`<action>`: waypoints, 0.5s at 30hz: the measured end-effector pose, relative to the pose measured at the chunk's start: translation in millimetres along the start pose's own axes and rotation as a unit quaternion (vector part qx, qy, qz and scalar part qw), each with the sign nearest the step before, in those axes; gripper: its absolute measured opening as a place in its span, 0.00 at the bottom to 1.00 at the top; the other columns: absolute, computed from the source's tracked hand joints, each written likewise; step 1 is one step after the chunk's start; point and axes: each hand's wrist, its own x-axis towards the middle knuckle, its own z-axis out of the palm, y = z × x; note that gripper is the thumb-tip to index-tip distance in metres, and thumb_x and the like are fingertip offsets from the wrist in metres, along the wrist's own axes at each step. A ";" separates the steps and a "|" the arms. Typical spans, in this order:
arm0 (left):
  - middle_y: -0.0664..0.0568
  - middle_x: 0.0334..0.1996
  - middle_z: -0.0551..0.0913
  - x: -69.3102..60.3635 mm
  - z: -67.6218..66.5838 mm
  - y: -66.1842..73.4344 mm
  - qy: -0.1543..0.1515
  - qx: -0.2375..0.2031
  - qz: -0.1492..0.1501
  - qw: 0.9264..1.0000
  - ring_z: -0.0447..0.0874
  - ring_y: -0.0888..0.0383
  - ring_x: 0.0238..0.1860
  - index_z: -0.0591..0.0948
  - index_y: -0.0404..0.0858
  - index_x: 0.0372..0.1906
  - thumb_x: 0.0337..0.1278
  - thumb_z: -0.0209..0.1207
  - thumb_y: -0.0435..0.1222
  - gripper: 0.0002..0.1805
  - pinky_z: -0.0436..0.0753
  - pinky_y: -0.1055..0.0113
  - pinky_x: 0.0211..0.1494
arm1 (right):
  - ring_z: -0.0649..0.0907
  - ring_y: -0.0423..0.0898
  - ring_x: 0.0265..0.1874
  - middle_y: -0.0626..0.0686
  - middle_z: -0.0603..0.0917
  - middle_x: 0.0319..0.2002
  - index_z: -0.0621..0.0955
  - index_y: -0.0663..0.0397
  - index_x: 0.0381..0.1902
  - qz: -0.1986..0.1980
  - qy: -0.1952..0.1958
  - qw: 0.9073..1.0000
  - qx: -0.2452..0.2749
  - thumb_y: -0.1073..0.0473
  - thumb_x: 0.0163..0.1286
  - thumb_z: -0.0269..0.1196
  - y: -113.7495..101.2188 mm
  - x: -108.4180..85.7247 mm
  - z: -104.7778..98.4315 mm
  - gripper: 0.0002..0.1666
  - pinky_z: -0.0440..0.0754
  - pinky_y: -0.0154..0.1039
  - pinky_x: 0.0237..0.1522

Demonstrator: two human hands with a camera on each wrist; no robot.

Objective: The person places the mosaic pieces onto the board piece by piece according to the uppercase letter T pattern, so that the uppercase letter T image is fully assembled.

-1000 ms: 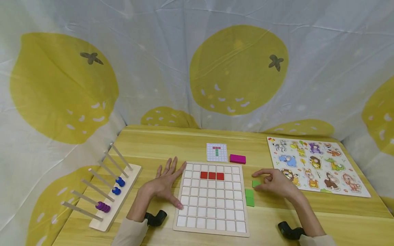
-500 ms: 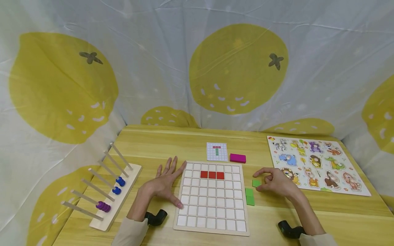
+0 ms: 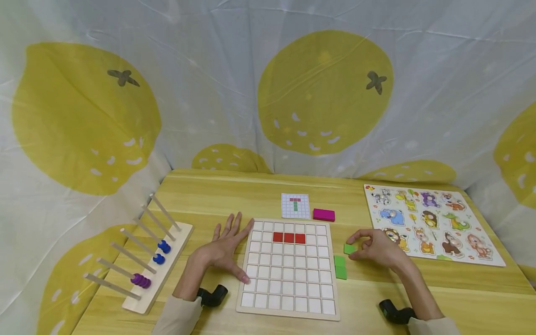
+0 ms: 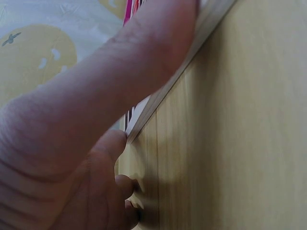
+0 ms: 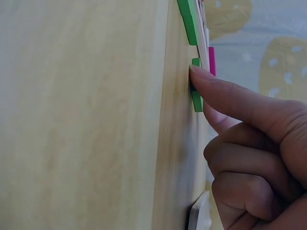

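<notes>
left hand (image 3: pixel 224 249) spread, gripping nothing, thumb and index along the 9 o'clock side of the pale wooden grid board (image 3: pixel 288 275). three flat red squares (image 3: pixel 289 237) fill adjacent cells toward its 12, two bright green tiles (image 3: pixel 340 267) lie edge to edge just off its 3. right hand (image 3: pixel 377 249) pinches a flat, plain green square (image 3: pixel 349 249) between thumb and index, at the tile pair's 1 o'clock, other fingers curled.

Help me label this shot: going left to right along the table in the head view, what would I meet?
Peg rack, left hand, grid board, pair of green tiles, right hand, animal puzzle.
</notes>
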 end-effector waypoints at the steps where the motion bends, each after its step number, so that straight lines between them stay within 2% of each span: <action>1: 0.33 0.82 0.24 0.0 -0.2 0.2 0.000 -0.001 0.001 1.000 0.18 0.35 0.83 0.40 0.44 0.85 0.27 0.84 0.58 0.83 0.29 0.30 0.81 | 0.59 0.37 0.16 0.42 0.61 0.15 0.84 0.62 0.47 0.006 0.006 1.000 -0.006 0.62 0.57 0.77 -0.5 -0.3 0.3 0.21 0.61 0.31 0.20; 8: 0.33 0.82 0.24 0.5 -0.2 0.7 -0.001 0.002 0.004 1.000 0.19 0.34 0.83 0.39 0.44 0.85 0.27 0.84 0.58 0.83 0.29 0.30 0.81 | 0.60 0.38 0.16 0.43 0.61 0.14 0.86 0.58 0.42 0.027 0.044 0.998 -0.047 0.60 0.54 0.80 -2.5 -1.4 2.3 0.19 0.61 0.32 0.20; 15: 0.32 0.81 0.24 -0.6 0.2 1.3 -0.002 -0.003 0.008 1.000 0.18 0.33 0.82 0.39 0.43 0.85 0.27 0.83 0.58 0.83 0.29 0.29 0.80 | 0.60 0.37 0.17 0.43 0.62 0.15 0.87 0.59 0.40 -0.005 0.048 0.997 -0.063 0.61 0.56 0.79 -3.9 -0.3 2.9 0.15 0.61 0.31 0.21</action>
